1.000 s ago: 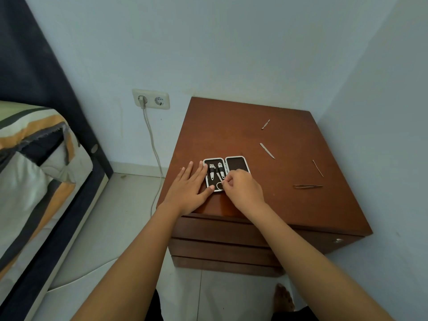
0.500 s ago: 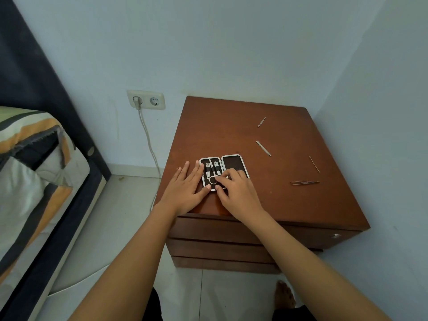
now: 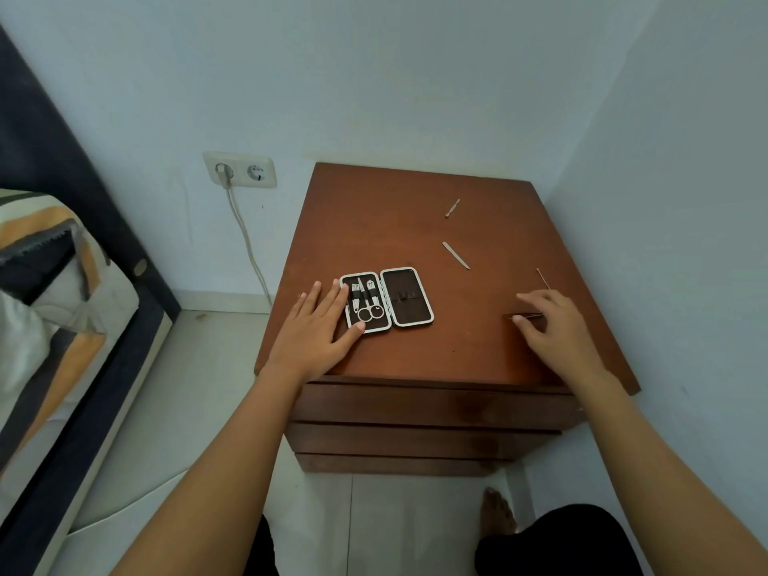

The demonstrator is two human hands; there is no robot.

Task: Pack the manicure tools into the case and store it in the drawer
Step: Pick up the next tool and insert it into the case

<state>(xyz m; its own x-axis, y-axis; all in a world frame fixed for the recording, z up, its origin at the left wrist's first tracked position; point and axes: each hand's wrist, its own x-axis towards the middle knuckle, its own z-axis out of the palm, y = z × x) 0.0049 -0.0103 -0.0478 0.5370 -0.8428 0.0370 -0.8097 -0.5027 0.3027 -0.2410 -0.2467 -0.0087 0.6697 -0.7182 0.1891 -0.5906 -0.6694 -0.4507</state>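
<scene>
A small manicure case (image 3: 407, 299) lies open on the brown nightstand (image 3: 395, 226). Its left half holds scissors (image 3: 369, 307) and two other tools; its right half is bare. My left hand (image 3: 320, 330) rests flat on the case's left edge, thumb on its front corner. My right hand (image 3: 557, 326) hovers over the tweezers (image 3: 525, 315) at the right, fingers spread and touching them, not closed. Three loose tools lie on the top: a nail file (image 3: 456, 255), a short pusher (image 3: 452, 208) and a thin stick (image 3: 542, 278).
The nightstand has closed drawers (image 3: 415, 405) below its top and stands in a wall corner. A bed (image 3: 54, 309) with striped bedding is on the left. A wall socket (image 3: 241, 170) with a cable hangs beside the nightstand. My foot (image 3: 496, 511) is on the floor.
My right hand left the case, where it had seated the scissors, and moved right to the tweezers. The left hand stayed on the case.
</scene>
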